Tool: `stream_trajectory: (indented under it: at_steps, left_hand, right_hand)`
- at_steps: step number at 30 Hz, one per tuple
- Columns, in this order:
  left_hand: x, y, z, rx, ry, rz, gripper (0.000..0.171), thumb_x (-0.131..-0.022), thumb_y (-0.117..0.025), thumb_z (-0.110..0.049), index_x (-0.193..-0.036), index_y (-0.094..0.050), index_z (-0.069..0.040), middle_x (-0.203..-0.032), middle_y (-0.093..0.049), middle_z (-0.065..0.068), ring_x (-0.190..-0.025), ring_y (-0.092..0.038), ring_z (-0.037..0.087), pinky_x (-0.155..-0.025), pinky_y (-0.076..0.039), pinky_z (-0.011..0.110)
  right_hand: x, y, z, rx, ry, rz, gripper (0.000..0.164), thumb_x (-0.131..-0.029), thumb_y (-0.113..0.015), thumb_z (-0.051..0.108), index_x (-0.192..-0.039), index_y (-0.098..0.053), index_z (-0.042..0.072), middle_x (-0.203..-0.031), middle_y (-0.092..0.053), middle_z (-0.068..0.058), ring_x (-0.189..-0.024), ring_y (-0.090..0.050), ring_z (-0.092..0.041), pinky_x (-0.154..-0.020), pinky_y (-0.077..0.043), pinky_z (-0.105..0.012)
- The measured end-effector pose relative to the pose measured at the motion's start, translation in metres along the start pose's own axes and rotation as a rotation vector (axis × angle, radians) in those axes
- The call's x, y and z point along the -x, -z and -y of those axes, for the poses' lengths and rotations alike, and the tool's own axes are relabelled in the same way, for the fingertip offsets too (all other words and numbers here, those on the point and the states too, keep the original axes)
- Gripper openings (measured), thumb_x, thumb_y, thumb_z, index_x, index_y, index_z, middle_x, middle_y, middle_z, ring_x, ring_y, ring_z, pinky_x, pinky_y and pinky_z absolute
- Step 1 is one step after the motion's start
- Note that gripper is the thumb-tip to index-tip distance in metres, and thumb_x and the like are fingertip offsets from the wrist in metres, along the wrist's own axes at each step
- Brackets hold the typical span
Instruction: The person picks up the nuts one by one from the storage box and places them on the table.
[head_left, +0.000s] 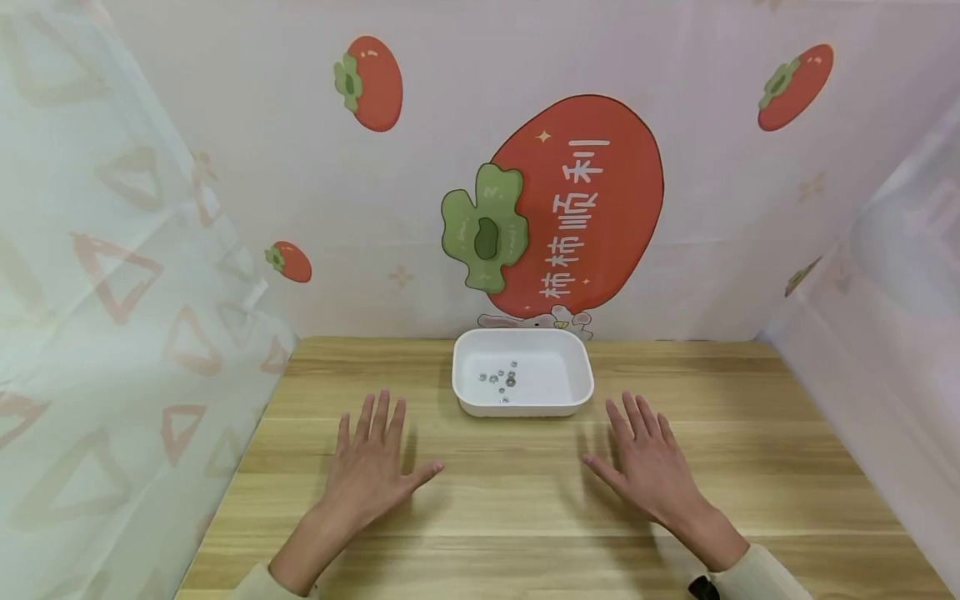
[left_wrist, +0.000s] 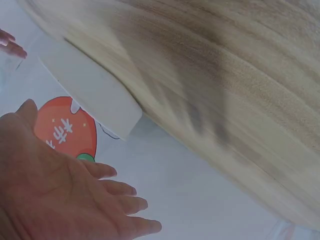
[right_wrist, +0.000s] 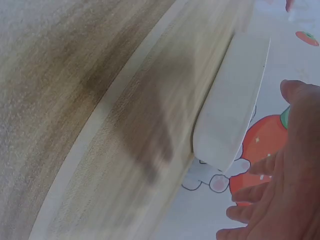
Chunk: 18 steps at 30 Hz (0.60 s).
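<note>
Head view: left hand [head_left: 367,471] and right hand [head_left: 651,467] spread, holding nothing; white tray [head_left: 525,412] lies ahead between them, long side crosswise, right hand nearer.

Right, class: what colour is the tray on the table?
The tray is plain white, shown best in the head view.

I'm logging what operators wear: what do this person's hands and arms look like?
The left hand and right hand are ungloved. The left sleeve and right sleeve are cream; a black item, too cropped to identify, shows beside the right one.
</note>
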<state>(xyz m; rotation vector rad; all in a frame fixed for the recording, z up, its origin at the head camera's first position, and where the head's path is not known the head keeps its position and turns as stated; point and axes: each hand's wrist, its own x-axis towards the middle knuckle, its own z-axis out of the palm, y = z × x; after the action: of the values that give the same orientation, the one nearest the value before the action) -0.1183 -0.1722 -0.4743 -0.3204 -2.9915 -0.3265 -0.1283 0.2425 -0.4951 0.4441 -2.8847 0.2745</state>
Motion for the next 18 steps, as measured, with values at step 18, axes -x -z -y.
stream_trajectory:
  at_steps: [18]
  left_hand:
    - [-0.02, 0.004, -0.001, 0.397, 0.075, 0.05, 0.086, -0.11, -0.049, -0.055, -0.164, -0.025, 0.008, -0.17, -0.025, 0.03, -0.157, -0.024, 0.048, -0.125, -0.023, 0.066]
  right_hand:
    - [-0.023, 0.005, -0.009, -0.33, -0.182, 0.037, 0.074, -0.111, -0.051, 0.047, -0.158, -0.038, -0.008, -0.157, -0.045, -0.034, -0.143, -0.044, -0.055, -0.112, -0.04, -0.071]
